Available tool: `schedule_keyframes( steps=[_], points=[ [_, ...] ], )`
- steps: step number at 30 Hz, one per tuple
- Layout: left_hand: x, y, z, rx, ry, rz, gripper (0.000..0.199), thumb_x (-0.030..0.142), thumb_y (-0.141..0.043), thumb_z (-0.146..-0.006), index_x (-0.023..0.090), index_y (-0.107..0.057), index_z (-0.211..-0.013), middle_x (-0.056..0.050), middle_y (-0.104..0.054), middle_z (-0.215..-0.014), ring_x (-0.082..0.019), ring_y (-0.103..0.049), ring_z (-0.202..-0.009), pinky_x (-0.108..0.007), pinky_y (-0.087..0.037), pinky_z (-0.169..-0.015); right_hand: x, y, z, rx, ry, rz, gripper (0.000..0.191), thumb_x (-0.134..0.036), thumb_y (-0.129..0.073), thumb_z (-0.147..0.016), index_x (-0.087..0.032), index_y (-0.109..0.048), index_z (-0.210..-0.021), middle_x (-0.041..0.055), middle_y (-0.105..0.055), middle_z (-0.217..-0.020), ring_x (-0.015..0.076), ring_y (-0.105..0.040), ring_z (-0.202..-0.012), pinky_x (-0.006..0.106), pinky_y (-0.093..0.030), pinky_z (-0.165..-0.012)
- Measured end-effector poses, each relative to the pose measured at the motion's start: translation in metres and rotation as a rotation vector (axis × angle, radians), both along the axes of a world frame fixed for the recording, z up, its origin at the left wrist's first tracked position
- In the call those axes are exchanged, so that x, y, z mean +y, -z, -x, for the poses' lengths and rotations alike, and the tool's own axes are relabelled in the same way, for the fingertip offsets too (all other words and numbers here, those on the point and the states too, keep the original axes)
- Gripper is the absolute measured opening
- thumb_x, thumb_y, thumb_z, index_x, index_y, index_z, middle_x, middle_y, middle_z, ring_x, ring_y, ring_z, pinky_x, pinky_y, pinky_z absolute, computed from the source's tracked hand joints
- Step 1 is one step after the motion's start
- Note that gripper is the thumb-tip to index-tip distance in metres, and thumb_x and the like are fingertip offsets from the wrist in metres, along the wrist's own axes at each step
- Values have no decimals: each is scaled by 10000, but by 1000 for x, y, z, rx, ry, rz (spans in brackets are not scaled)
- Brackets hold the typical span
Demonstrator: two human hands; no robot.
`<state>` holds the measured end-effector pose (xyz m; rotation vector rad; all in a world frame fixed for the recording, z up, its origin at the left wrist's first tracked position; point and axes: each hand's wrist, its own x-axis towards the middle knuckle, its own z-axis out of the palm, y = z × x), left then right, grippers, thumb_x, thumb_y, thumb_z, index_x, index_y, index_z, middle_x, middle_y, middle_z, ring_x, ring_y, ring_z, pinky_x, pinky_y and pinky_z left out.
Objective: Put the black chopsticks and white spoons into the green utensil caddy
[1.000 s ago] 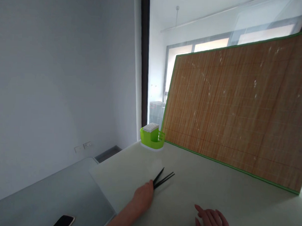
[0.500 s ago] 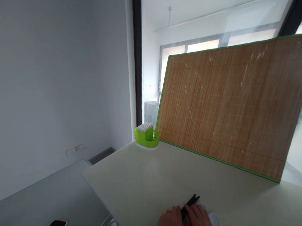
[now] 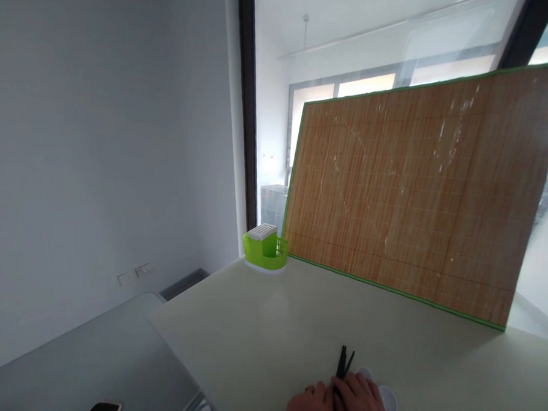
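At the bottom of the head view, a bunch of black chopsticks (image 3: 342,363) pokes out between my hands, with the tips pointing away from me and slightly spread. My right hand (image 3: 362,400) is closed over them from the right. On their left side, my left hand (image 3: 309,406) has its fingers curled and pressed against them. The lower ends are hidden by the hands. Just right of my right hand lie white rounded pieces (image 3: 388,404), like spoon bowls, partly covered by it.
A green and white utensil caddy (image 3: 266,256) stands at the table's far left corner. Behind the white table (image 3: 250,325), a bamboo mat with green edging (image 3: 405,199) leans on the glass. A phone (image 3: 104,409) lies on a lower grey surface (image 3: 90,355) at left.
The chopsticks have swung from slanting right to nearly upright in view, and their tips have moved left. My hands have come closer together around them.
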<state>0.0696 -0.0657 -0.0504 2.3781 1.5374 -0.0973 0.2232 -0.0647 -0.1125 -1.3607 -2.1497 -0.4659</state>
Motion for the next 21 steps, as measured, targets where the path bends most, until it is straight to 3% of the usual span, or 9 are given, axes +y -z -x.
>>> schedule_keyframes(
  steps=[6,11,14,17,21],
  points=[
    [-3,-12,17,43,34,45,417,195,-297,-889,216,-518,-1242,-167,-621,-1117,-326,-591,-1028,-444,-525,-767,-1,-5,1,24,2,66,239,-286,-596,-793,-337,-606,-1026,-29,-636,-881,218,-577,-827,349,-332,-780],
    [13,-22,46,-37,141,-49,506,544,-374,-859,237,-516,-1234,-125,-661,-1043,-304,-627,-945,-422,-500,-785,-3,-15,-3,-4,-43,115,289,-312,-657,-787,-376,-589,-1060,-54,-627,-857,192,-585,-801,317,-343,-758],
    [50,-46,67,-89,75,-228,498,555,-326,-879,261,-509,-1236,-74,-659,-1024,-241,-623,-924,-362,-476,-807,-4,-15,-1,14,-13,128,271,-294,-650,-791,-356,-593,-1049,-37,-621,-861,207,-579,-814,337,-338,-777],
    [106,-79,87,5,-68,-342,441,468,-403,-876,256,-488,-1253,-61,-616,-1083,-215,-597,-958,-306,-461,-793,-2,-10,1,52,-10,118,244,-286,-645,-787,-347,-600,-1020,-34,-623,-859,214,-574,-819,350,-332,-798],
    [175,-113,105,28,-165,-424,465,361,-402,-893,227,-372,-1337,-106,-511,-1240,-253,-531,-1079,-343,-447,-834,1,-6,4,74,-16,65,194,-269,-615,-786,-333,-606,-969,-36,-630,-832,215,-573,-811,351,-328,-805]
  ],
)
